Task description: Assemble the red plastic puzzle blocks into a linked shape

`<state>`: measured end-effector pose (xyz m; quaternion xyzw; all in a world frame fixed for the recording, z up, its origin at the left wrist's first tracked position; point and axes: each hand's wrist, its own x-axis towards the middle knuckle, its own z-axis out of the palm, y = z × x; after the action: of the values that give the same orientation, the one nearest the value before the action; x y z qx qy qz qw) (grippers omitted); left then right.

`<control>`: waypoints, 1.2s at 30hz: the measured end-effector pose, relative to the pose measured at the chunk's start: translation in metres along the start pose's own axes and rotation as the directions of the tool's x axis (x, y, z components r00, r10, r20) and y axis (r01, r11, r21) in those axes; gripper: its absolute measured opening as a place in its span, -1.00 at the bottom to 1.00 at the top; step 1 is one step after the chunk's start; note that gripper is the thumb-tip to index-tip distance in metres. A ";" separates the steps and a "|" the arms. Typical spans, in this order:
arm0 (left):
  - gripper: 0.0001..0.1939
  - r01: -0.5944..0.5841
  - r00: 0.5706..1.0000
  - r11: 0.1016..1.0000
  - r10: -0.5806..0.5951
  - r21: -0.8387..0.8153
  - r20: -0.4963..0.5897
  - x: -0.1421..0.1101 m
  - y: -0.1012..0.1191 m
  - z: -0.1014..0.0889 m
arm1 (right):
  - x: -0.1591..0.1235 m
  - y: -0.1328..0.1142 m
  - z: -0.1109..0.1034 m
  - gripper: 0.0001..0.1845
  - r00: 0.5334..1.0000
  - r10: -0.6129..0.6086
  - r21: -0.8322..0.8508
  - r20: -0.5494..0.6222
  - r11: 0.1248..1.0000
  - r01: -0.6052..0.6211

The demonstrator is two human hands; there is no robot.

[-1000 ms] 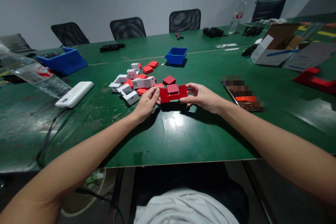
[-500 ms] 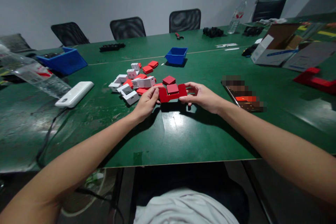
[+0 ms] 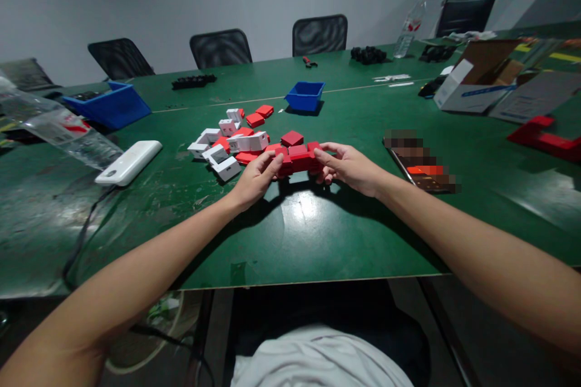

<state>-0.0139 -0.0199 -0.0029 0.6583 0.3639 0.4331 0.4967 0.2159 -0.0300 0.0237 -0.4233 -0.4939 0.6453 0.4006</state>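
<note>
Between my two hands is a red U-shaped plastic piece, held just above the green table. My left hand pinches its left end with thumb and fingers. At the other end, my right hand grips it the same way. Right behind the held piece lie red square blocks, one of them partly hidden by it. Close beyond my left hand spreads a pile of white U-shaped pieces mixed with red blocks.
A small blue bin stands beyond the pile. To the left are a white power bank with a cable, a tilted plastic bottle and a larger blue bin. A phone, a red bracket and an open carton lie right.
The red piece has been tipped in my hands, so its thick edge now faces me instead of its flat U-shaped side. Both hands stay nearly in place, fingers slightly shifted.
</note>
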 end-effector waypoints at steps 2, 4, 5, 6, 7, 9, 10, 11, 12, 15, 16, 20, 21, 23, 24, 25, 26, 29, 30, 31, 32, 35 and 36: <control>-0.43 -0.001 1.000 0.999 0.001 0.035 -0.006 0.000 0.001 0.000 | 0.000 0.000 0.000 -0.62 1.000 0.005 0.009 -0.002 1.000 -0.005; -0.38 0.006 1.000 0.998 -0.005 0.059 -0.023 0.000 0.001 -0.001 | 0.000 0.001 -0.001 -0.58 1.000 0.001 0.019 0.012 1.000 -0.001; -0.36 0.014 0.999 0.998 -0.012 0.066 -0.032 0.000 0.002 -0.001 | -0.001 0.001 -0.001 -0.55 1.000 -0.005 0.019 0.026 1.000 0.005; -0.33 0.023 0.999 0.997 -0.020 0.072 -0.039 0.000 0.002 0.000 | -0.001 0.001 -0.002 -0.51 0.999 -0.014 0.015 0.043 1.000 0.013; -0.31 0.029 0.999 0.997 -0.026 0.076 -0.044 -0.001 0.003 0.000 | -0.001 0.001 -0.002 -0.48 0.998 -0.022 0.001 0.062 1.000 0.022; -0.27 0.035 0.999 0.997 -0.032 0.072 -0.038 -0.001 0.006 0.001 | -0.002 0.001 -0.002 -0.46 0.995 -0.027 -0.049 0.092 0.998 0.032; -0.25 0.034 0.999 0.997 -0.032 0.062 -0.031 -0.001 0.008 0.001 | -0.002 0.001 -0.001 -0.49 0.995 -0.023 -0.075 0.099 0.997 0.030; -0.25 0.035 0.999 0.998 -0.034 0.053 -0.024 -0.001 0.009 0.002 | -0.002 0.000 -0.001 -0.50 0.995 -0.015 -0.097 0.103 0.995 0.025; -0.25 0.037 0.999 0.998 -0.036 0.043 -0.025 -0.001 0.010 0.003 | -0.003 0.000 -0.001 -0.51 0.995 -0.005 -0.113 0.105 0.994 0.017; -0.26 0.037 0.998 0.998 -0.035 0.041 -0.042 -0.001 0.010 0.003 | -0.003 -0.001 0.000 -0.46 0.994 0.021 -0.130 0.106 0.992 -0.007; -0.27 0.039 0.998 0.999 -0.037 0.037 -0.046 -0.001 0.010 0.003 | -0.003 -0.001 0.000 -0.44 0.994 0.028 -0.130 0.103 0.991 -0.015; -0.31 0.039 0.998 0.998 -0.041 -0.056 -0.037 -0.002 0.005 0.003 | -0.003 -0.002 0.001 -0.37 0.995 0.058 -0.111 0.079 0.993 -0.049; -0.33 0.033 0.999 0.996 -0.036 -0.083 -0.036 -0.002 0.004 0.004 | -0.003 -0.002 0.002 -0.36 0.995 0.069 -0.108 0.072 0.992 -0.061; -0.37 0.018 0.999 0.994 -0.021 -0.110 -0.031 -0.003 0.006 0.005 | -0.003 -0.002 0.002 -0.34 0.995 0.089 -0.106 0.054 0.991 -0.083; -0.39 0.017 1.000 0.995 -0.019 -0.098 -0.016 -0.003 0.007 0.006 | -0.003 -0.003 0.002 -0.32 0.995 0.092 -0.105 0.045 0.991 -0.087; -0.40 0.010 1.000 0.997 -0.010 -0.083 -0.007 -0.004 0.008 0.007 | -0.003 -0.003 0.002 -0.31 0.995 0.092 -0.102 0.037 0.991 -0.088; -0.42 0.004 1.000 0.998 -0.004 -0.068 -0.002 -0.004 0.010 0.008 | -0.003 -0.003 0.002 -0.31 0.995 0.090 -0.097 0.031 0.991 -0.087; -0.44 -0.007 1.000 0.999 0.007 -0.040 0.006 -0.005 0.013 0.008 | -0.002 -0.002 0.002 -0.36 0.995 0.088 -0.067 0.037 0.994 -0.086; -0.44 -0.005 1.000 0.999 0.006 -0.039 0.007 -0.005 0.013 0.008 | -0.002 -0.002 0.001 -0.38 0.995 0.084 -0.055 0.048 0.995 -0.081; -0.44 -0.003 1.000 0.999 0.003 -0.039 0.005 -0.005 0.013 0.008 | -0.001 -0.002 0.001 -0.41 0.995 0.075 -0.044 0.062 0.996 -0.072; -0.44 0.001 1.000 0.999 -0.001 -0.041 0.002 -0.005 0.013 0.007 | -0.001 -0.002 0.000 -0.43 0.995 0.063 -0.037 0.073 0.998 -0.060; -0.46 0.012 1.000 0.999 -0.013 -0.045 -0.013 -0.005 0.012 0.006 | -0.002 -0.002 0.000 -0.54 0.995 0.037 -0.048 0.092 0.998 -0.032; -0.46 0.016 1.000 0.999 -0.016 -0.046 -0.016 -0.005 0.012 0.006 | -0.003 -0.003 0.000 -0.58 0.995 0.037 -0.062 0.095 0.998 -0.032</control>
<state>-0.0097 -0.0296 0.0066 0.6404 0.3631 0.4425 0.5121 0.2168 -0.0321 0.0267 -0.4123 -0.5245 0.6564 0.3522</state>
